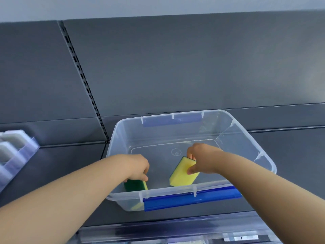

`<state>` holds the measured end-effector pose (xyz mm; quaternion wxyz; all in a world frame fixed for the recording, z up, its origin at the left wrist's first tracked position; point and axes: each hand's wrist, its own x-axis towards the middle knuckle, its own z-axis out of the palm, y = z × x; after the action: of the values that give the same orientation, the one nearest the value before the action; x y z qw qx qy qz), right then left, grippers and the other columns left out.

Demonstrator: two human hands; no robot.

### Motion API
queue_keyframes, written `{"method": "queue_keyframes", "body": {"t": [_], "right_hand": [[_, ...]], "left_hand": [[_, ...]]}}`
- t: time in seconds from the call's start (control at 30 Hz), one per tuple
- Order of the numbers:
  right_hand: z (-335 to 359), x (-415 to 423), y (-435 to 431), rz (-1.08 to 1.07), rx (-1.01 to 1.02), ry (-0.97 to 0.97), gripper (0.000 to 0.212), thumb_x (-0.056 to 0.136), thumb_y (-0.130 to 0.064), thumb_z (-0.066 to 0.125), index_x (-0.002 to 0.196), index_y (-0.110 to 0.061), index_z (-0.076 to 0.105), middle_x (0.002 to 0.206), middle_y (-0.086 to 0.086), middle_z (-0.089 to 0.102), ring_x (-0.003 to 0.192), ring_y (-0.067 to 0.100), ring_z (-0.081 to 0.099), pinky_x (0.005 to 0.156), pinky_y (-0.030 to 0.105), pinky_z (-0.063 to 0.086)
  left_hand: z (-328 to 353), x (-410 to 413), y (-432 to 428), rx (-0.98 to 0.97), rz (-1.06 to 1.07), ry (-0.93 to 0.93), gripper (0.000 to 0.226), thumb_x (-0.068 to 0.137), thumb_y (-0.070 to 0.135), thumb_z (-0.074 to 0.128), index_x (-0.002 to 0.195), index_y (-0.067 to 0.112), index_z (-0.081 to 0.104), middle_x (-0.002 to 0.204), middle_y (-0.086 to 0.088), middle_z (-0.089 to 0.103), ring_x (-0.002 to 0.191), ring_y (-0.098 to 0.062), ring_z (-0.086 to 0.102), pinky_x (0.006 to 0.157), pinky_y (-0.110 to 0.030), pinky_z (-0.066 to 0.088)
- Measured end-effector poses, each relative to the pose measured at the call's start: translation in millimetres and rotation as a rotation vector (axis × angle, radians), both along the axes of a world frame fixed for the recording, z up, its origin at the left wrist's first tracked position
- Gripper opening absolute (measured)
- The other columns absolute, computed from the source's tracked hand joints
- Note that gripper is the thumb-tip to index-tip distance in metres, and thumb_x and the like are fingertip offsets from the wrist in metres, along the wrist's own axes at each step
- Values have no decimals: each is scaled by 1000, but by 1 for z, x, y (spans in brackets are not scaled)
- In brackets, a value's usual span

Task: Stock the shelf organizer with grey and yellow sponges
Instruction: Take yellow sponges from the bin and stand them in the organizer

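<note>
right grip (198, 160) pinches yellow sponge (181, 175), long axis slanting up-right.

Sponges (182, 174) in bin (246, 124) (organizer (19, 152) left)

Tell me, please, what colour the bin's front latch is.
The latch is blue; head view shows it best.

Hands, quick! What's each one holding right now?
Left hand: gripping the green-topped sponge in the clear bin.
Right hand: pinching the yellow sponge.
</note>
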<state>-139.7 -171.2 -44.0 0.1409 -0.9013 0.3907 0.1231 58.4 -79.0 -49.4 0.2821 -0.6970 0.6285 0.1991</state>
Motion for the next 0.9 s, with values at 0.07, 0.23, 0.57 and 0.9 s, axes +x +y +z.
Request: {"method": "queue_keyframes", "body": {"t": [0.07,0.23,0.57,0.9], "right_hand": [[-1,-1,0,-5,10,0,49,76,-47,68,114,-22,52,115,1,52,98,21,53,80,33,47],[-3,-2,-3,-21,22,0,49,77,-47,68,116,-21,51,114,2,54,97,21,53,80,33,47],[-6,-1,-6,-55,12,-30,48,78,-47,66,117,-21,51,113,2,55,95,21,54,81,33,50],[1,4,-8,-60,-25,-57,46,81,-41,64,117,-15,49,110,7,53,85,19,46,71,28,41]], "left_hand": [[-8,-3,-3,-36,-29,-28,42,93,45,47,116,13,59,118,-10,55,80,-27,61,74,-34,51],[-14,-12,-3,7,-76,-145,55,88,52,51,126,12,47,120,-8,54,103,-26,55,77,-34,44],[-4,-5,-20,-55,-67,-20,38,81,19,58,119,24,56,117,-3,49,92,-21,52,71,-28,45],[-10,4,-32,-522,139,400,12,80,18,59,74,26,54,108,5,39,91,-12,50,74,-19,35]]}}
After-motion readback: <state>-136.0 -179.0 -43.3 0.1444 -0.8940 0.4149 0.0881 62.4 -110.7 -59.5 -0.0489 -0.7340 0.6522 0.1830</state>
